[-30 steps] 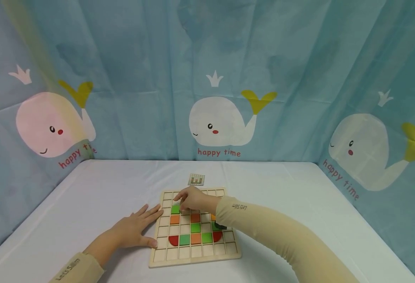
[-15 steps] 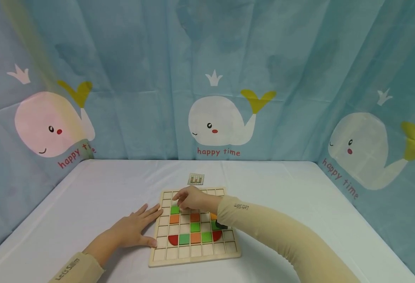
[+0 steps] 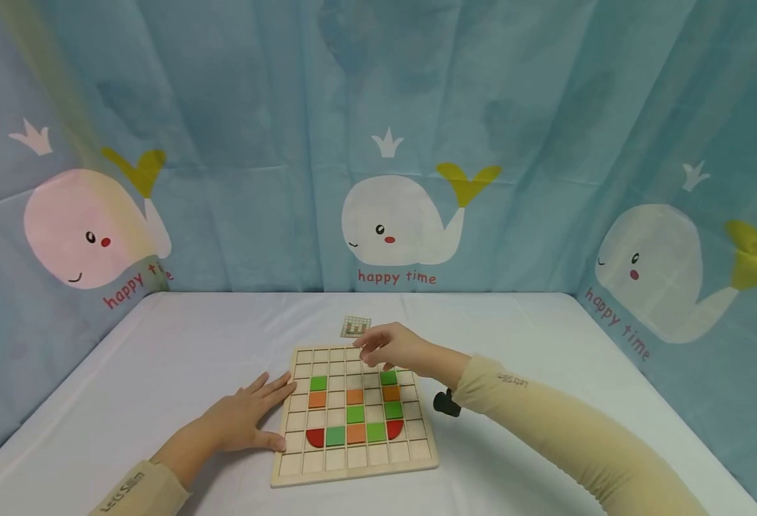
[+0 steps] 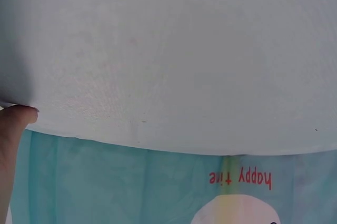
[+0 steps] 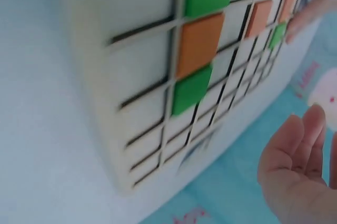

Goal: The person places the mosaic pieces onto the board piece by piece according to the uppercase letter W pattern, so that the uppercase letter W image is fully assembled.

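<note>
A wooden grid board (image 3: 314,466) lies on the table, with coloured tiles set in several of its squares. Green tiles (image 3: 318,383) and orange tiles (image 3: 355,396) form rows. Quarter-round red pieces (image 3: 315,438) sit at both ends of the nearest row. My left hand (image 3: 239,418) rests at the board's left edge, fingers spread; only a finger or thumb shows in the left wrist view. My right hand (image 3: 394,347) is raised over the board's far right part, fingers loosely bent. In the right wrist view, nothing shows in the right hand (image 5: 295,169).
A small card (image 3: 355,327) with a dark E-like pattern on a grid lies just beyond the board. A black wrist device (image 3: 446,403) hangs at the right sleeve. White cloth covers the table (image 3: 520,344), and a blue whale-print curtain (image 3: 256,179) encloses it.
My right hand has lifted away from the board's upper left and moved right, uncovering the tiles in the right column. The left hand stays put.
</note>
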Demonstrator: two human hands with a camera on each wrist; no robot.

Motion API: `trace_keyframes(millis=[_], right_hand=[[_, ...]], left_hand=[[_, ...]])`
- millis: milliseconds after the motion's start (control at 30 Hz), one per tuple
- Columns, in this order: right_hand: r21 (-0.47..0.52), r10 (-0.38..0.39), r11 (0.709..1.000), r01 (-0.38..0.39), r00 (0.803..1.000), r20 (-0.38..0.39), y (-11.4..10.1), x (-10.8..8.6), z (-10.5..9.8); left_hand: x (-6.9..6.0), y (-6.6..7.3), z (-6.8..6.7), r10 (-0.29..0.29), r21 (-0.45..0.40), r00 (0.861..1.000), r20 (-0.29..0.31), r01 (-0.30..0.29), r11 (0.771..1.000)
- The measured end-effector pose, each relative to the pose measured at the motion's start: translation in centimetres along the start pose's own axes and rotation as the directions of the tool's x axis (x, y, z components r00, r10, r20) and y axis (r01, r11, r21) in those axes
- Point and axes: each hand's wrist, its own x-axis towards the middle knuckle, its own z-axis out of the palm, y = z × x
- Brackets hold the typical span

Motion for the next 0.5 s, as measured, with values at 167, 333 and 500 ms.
trace_keyframes(millis=[167,333,500], right_hand=[[-0.028,-0.010,1.000,0.009,0.999,-0.047,0.1,-2.5,-2.8],[-0.040,-0.005,0.999,0.002,0.997,-0.078,0.5,-4.4,-5.2],[-0.048,0.020,0.999,-0.023,0.998,-0.064,1.6,-6.3,-7.0]], left_hand=[[-0.1,-0.1,0.0,-0.012,-0.010,1.000,-0.002,0.012,1.000],[-0.1,-0.2,0.1,-0.014,-0.013,1.000,0.001,0.014,1.000],[0.1,-0.1,0.1,-0.009,-0.014,1.000,0.001,0.009,1.000]])
